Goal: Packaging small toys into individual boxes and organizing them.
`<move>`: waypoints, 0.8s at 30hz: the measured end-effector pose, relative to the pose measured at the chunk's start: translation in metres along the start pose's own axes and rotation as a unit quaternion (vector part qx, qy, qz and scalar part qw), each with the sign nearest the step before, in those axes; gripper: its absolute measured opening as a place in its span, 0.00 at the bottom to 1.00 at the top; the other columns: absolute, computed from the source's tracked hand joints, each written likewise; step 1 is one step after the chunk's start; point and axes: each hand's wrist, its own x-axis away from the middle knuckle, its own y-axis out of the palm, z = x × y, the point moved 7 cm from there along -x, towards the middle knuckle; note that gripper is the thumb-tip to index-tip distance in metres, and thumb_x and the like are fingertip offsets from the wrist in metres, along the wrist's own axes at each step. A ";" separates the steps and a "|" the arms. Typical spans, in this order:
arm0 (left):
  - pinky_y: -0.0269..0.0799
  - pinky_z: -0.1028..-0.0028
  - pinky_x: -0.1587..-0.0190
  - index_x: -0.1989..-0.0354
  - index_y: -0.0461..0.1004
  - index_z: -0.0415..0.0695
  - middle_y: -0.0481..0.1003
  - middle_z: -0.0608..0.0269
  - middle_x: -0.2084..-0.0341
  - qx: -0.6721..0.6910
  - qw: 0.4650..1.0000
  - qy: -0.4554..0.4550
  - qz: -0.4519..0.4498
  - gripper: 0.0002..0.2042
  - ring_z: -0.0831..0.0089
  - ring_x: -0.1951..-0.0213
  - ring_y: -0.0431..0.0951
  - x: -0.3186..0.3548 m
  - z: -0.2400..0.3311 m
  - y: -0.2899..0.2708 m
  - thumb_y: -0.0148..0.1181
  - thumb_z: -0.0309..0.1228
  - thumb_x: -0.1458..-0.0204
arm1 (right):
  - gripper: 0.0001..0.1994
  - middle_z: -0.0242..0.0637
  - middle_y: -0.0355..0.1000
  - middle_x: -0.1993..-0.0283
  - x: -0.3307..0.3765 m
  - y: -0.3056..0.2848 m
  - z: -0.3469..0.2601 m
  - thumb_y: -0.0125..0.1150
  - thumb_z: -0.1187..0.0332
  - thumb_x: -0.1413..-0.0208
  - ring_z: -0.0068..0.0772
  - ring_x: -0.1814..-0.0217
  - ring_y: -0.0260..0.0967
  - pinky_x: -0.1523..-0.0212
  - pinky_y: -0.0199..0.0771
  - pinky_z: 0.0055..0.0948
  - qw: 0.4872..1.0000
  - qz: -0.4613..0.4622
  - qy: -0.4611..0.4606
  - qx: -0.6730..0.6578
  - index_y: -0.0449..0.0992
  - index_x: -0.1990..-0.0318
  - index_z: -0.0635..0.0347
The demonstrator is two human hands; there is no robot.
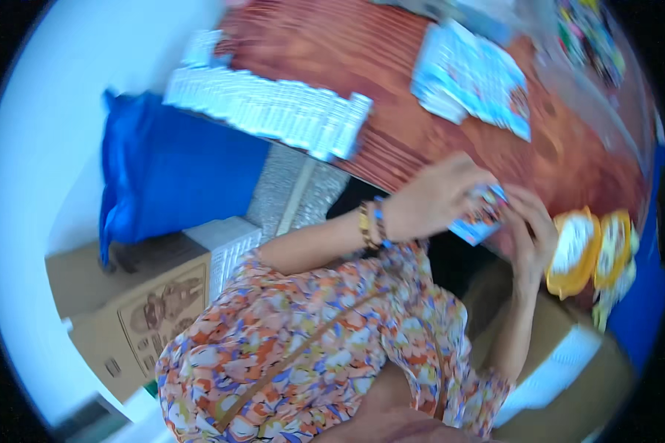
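Wooden table [391,66] bears blurry card stacks [270,111] beyond both hands' packet [482,214].

We note a reddish-brown wooden table [391,66] with visible grain running across the upper part of the view, tilted by the camera angle. A pale, brightly lit wall [52,96] fills the left side. A blue cloth or bag [162,177] hangs beside the table's edge. Below it stands a brown cardboard box [140,310] with line drawings printed on its side. A grey speckled floor [281,192] shows between them. Light is strong and even; the picture is blurred.
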 end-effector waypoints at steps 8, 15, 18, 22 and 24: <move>0.75 0.60 0.53 0.51 0.74 0.42 0.77 0.52 0.57 -0.332 0.913 -0.021 0.239 0.16 0.53 0.55 0.78 -0.049 0.000 -0.205 0.62 0.29 0.50 | 0.15 0.45 0.70 0.36 -0.050 0.020 -0.007 0.57 0.80 0.39 0.39 0.34 0.68 0.36 0.68 0.34 1.000 0.007 0.011 -0.013 0.77 0.45 0.65; 0.75 0.55 0.52 0.45 0.68 0.47 0.77 0.50 0.55 -0.613 0.750 -0.181 0.171 0.19 0.46 0.53 0.77 -0.009 -0.130 -0.402 0.62 0.27 0.46 | 0.17 0.43 0.65 0.31 -0.069 0.021 0.024 0.59 0.78 0.39 0.40 0.30 0.62 0.31 0.62 0.37 0.995 0.004 0.005 0.102 0.75 0.42 0.62; 0.76 0.54 0.53 0.46 0.69 0.47 0.75 0.49 0.55 -0.656 0.695 -0.257 0.143 0.19 0.46 0.53 0.77 -0.007 -0.149 -0.416 0.62 0.27 0.47 | 0.24 0.44 0.59 0.27 -0.086 0.027 0.011 0.61 0.76 0.41 0.47 0.25 0.56 0.28 0.57 0.42 0.948 0.014 -0.078 0.307 0.70 0.36 0.59; 0.77 0.53 0.53 0.48 0.69 0.47 0.74 0.49 0.55 -0.679 0.657 -0.313 0.098 0.18 0.46 0.53 0.77 -0.004 -0.167 -0.422 0.63 0.26 0.48 | 0.30 0.45 0.55 0.25 -0.102 0.019 0.051 0.63 0.76 0.44 0.48 0.22 0.50 0.26 0.54 0.44 0.920 -0.018 -0.055 0.388 0.66 0.32 0.58; 0.77 0.53 0.54 0.50 0.69 0.46 0.74 0.48 0.56 -0.711 0.636 -0.289 0.086 0.18 0.46 0.54 0.77 0.002 -0.171 -0.423 0.64 0.27 0.49 | 0.30 0.44 0.56 0.25 -0.103 0.016 0.066 0.63 0.76 0.45 0.47 0.22 0.50 0.27 0.55 0.43 0.938 -0.064 -0.045 0.338 0.66 0.33 0.59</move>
